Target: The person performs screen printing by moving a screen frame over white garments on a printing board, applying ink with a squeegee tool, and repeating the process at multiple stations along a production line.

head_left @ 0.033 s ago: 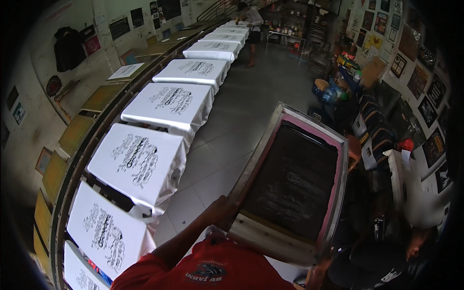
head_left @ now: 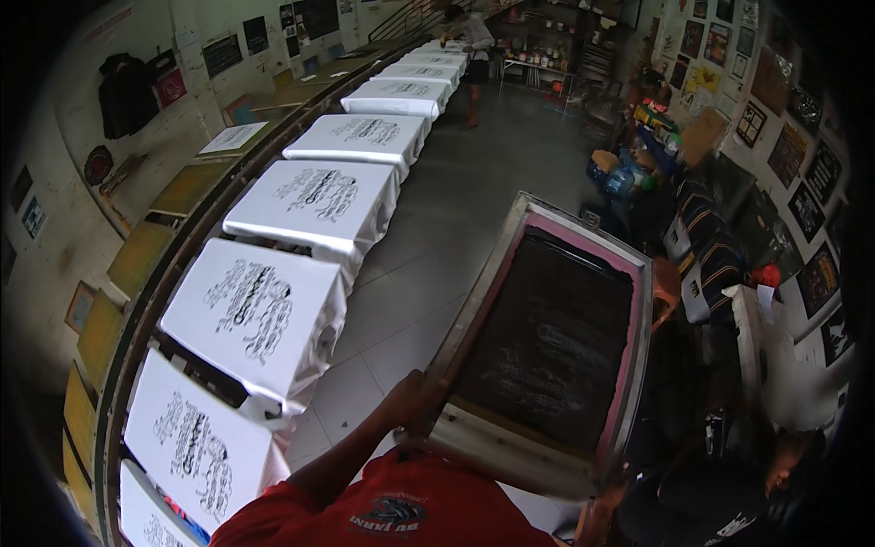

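A screen printing frame [head_left: 497, 273] with a pale rim is carried in front of me, tilted, over the aisle. Dark ink covers most of its mesh, a pink border runs around it, and a faint design shows through. My left hand [head_left: 415, 401] is closed on its near left edge. At the near right corner my right hand [head_left: 600, 509] grips the frame, its fingers partly hidden. A pale wooden bar [head_left: 510, 451], perhaps a squeegee, lies across the near end. To the left, white shirts [head_left: 255, 310] with black prints are stretched over boards in a long row.
A long rail [head_left: 137, 310] holds the boards, with yellowish boards [head_left: 100, 337] beyond it. Far down the row stands a person [head_left: 474, 46]. Bags and bottles [head_left: 629, 173] crowd the right wall. Another person in dark clothes [head_left: 702, 497] is close at my right.
The view has shifted very slightly, so the shirts sit a little lower and further left. Both hands keep their hold on the frame.
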{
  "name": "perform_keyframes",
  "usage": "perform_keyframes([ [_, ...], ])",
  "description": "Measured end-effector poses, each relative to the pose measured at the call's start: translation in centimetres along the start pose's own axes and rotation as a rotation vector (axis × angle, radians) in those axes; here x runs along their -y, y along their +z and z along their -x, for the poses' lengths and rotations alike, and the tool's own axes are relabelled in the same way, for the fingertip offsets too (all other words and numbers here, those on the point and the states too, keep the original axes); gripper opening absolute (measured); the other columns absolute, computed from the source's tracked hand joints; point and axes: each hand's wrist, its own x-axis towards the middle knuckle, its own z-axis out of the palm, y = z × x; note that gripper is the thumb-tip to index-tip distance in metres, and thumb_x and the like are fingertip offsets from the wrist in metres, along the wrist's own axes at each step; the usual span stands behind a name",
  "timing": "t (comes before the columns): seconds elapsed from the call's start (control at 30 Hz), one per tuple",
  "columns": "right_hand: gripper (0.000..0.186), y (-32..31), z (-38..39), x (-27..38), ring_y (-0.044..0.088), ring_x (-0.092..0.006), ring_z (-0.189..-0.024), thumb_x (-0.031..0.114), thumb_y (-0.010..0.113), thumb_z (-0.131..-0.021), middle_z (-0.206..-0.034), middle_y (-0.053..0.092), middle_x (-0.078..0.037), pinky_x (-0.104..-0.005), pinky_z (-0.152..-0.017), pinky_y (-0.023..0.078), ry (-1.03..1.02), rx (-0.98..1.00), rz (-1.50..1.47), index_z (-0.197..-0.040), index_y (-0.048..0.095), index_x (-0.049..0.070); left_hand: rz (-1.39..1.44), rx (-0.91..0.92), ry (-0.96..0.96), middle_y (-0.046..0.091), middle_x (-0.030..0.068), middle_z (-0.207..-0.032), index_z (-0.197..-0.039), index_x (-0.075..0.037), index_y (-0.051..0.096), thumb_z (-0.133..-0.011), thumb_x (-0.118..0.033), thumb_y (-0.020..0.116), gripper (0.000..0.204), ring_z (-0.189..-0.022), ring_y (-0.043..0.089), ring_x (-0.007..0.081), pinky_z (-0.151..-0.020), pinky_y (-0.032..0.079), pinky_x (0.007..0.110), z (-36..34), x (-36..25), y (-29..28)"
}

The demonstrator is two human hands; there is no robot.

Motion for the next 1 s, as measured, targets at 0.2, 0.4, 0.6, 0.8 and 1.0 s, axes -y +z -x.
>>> perform_keyframes([
  [0.2,0.053,8.1,-10.2,8.5,0.061,-0.0214,-0.072,0.046,0.042,-0.103,-0.082,0.068,-0.01,-0.0365,-0.068,0.049,-0.149,0.042,-0.165,-0.101,0.068,0.0,0.167,-0.131,-0.171,0.061,0.0367,-0.101,-0.104,0.008,0.056,-0.093,-0.057,0.047,0.067,-0.103,0.058,0.0516,-0.087,0.046,0.052,-13.9,-7.6,-5.9],
  [0.4,0.058,16.5,-15.8,23.3,0.052,-0.0151,-0.066,0.054,0.043,-0.1,-0.073,0.058,-0.003,-0.0351,-0.062,0.044,-0.214,-0.03,-0.339,-0.091,0.063,0.001,-0.079,-0.11,0.089,0.061,0.0351,-0.103,-0.107,0.008,0.057,-0.095,-0.056,0.046,0.066,-0.102,0.058,0.0507,-0.087,0.045,0.052,-34.5,-5.5,-9.2],
  [0.6,0.072,23.0,-24.4,29.3,0.049,-0.0225,-0.074,0.058,0.035,-0.101,-0.076,0.06,-0.014,-0.0423,-0.075,0.044,0.027,-0.379,-0.077,-0.095,0.059,-0.01,0.083,-0.02,0.071,0.063,0.0305,-0.096,-0.098,0.007,0.058,-0.097,-0.048,0.047,0.056,-0.093,0.059,0.0474,-0.08,0.045,0.049,-50.0,-16.0,-14.5],
  [0.8,0.072,29.2,-38.2,36.3,0.044,-0.0269,-0.069,0.056,0.031,-0.101,-0.073,0.054,-0.021,-0.0456,-0.07,0.042,0.173,-0.351,0.096,-0.094,0.057,-0.011,0.139,-0.011,0.121,0.062,0.026,-0.087,-0.096,0.007,0.058,-0.101,-0.035,0.046,0.044,-0.082,0.059,0.0385,-0.075,0.045,0.046,-67.3,-21.1,-15.6],
  [1.0,0.076,37.5,-55.1,48.1,0.052,-0.0296,-0.07,0.059,0.028,-0.101,-0.076,0.057,-0.023,-0.0457,-0.07,0.043,0.037,-0.401,0.003,-0.095,0.058,-0.01,0.231,-0.116,0.179,0.062,0.0221,-0.086,-0.096,0.006,0.058,-0.102,-0.035,0.044,0.044,-0.077,0.057,0.0321,-0.073,0.045,0.042,-84.9,-24.3,-17.8],
])
